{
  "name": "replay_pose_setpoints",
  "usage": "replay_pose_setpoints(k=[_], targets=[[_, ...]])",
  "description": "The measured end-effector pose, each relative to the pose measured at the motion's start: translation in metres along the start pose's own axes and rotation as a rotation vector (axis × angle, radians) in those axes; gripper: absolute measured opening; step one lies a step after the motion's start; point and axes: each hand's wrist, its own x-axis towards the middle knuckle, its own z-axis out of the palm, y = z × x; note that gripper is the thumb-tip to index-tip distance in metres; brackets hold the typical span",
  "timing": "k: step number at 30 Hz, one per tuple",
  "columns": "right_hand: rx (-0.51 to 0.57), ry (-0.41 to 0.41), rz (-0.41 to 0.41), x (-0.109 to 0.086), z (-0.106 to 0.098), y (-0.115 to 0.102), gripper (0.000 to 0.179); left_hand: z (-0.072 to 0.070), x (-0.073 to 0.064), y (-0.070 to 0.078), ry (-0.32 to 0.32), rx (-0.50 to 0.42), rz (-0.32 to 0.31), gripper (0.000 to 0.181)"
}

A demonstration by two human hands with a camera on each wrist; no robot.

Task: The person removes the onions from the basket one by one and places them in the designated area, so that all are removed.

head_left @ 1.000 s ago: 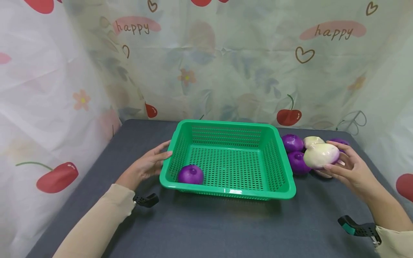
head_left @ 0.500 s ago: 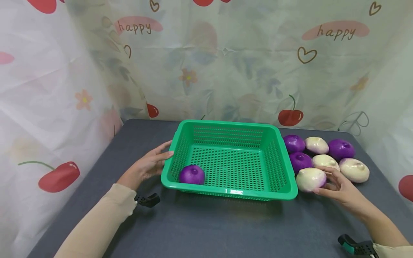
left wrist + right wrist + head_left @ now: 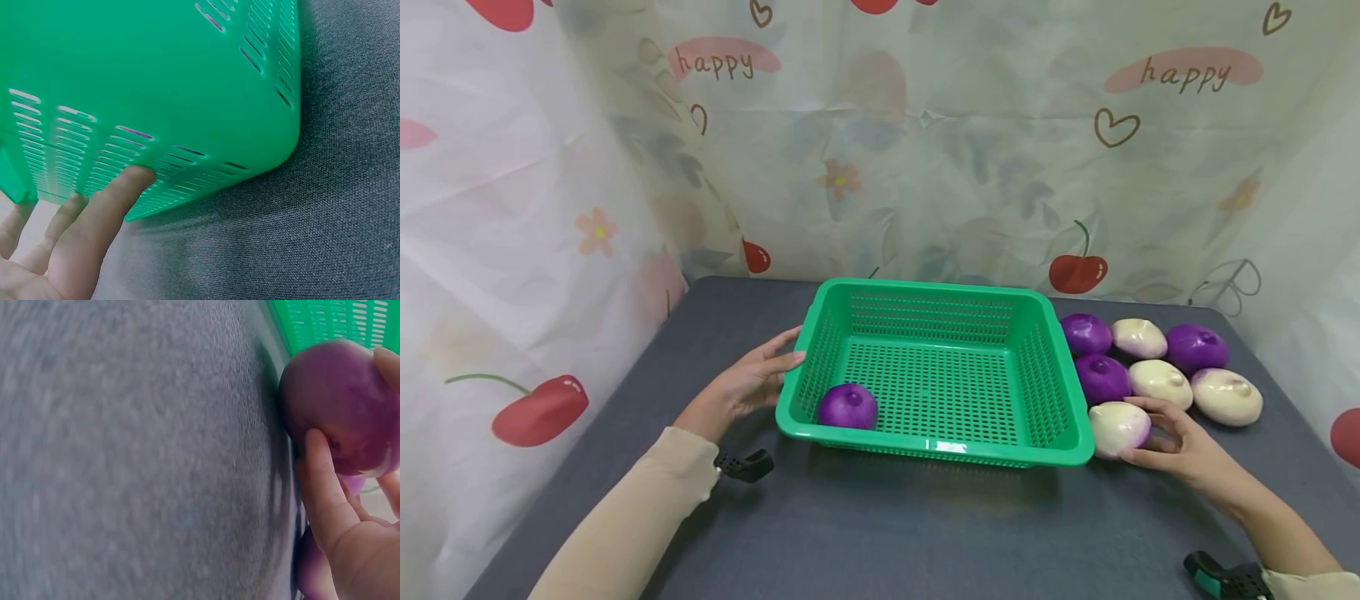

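Observation:
A turnip, white above and purple at one end, lies beside the right front corner of the green plastic basket. My right hand holds it between thumb and fingers; the right wrist view shows its purple end with the fingers around it. My left hand touches the basket's left side. In the left wrist view the fingertips rest against the slotted outer wall, fingers mostly straight. A purple turnip sits inside the basket, at its front left.
Right of the basket lie several more turnips, some purple side up and some white side up. Everything stands on a dark grey cloth-covered table. A printed curtain hangs behind and on both sides.
The right hand has lowered the white turnip from above the group to the table at the group's front, beside the basket. The left hand stays at the basket.

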Motion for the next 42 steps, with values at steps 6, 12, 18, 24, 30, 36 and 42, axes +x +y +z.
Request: replay_pose_setpoints(k=[6, 12, 18, 24, 30, 36, 42], targets=[[-0.139, 0.021, 0.027, -0.003, -0.009, 0.004, 0.063, 0.0, 0.001, -0.001, 0.005, 0.004, 0.001, 0.068], [-0.253, 0.013, 0.094, -0.005, -0.017, 0.008, 0.067, 0.0, 0.0, 0.0, 0.003, 0.002, 0.001, 0.068], [-0.292, 0.007, 0.11, -0.002, -0.018, 0.011, 0.069, 0.001, 0.0, 0.001, 0.005, -0.007, -0.001, 0.068], [-0.289, 0.0, 0.115, 0.0, -0.019, 0.011, 0.069, 0.001, -0.001, 0.001, 0.003, -0.011, -0.005, 0.068], [-0.288, -0.008, 0.12, 0.0, -0.018, 0.012, 0.069, 0.001, -0.001, 0.0, 0.005, -0.005, -0.002, 0.069], [-0.279, -0.015, 0.125, 0.0, -0.017, 0.012, 0.068, 0.0, 0.0, 0.0, 0.007, 0.001, -0.003, 0.069], [-0.295, -0.032, 0.145, 0.0, -0.016, 0.008, 0.069, 0.001, -0.001, 0.001, 0.01, 0.001, -0.004, 0.069]])
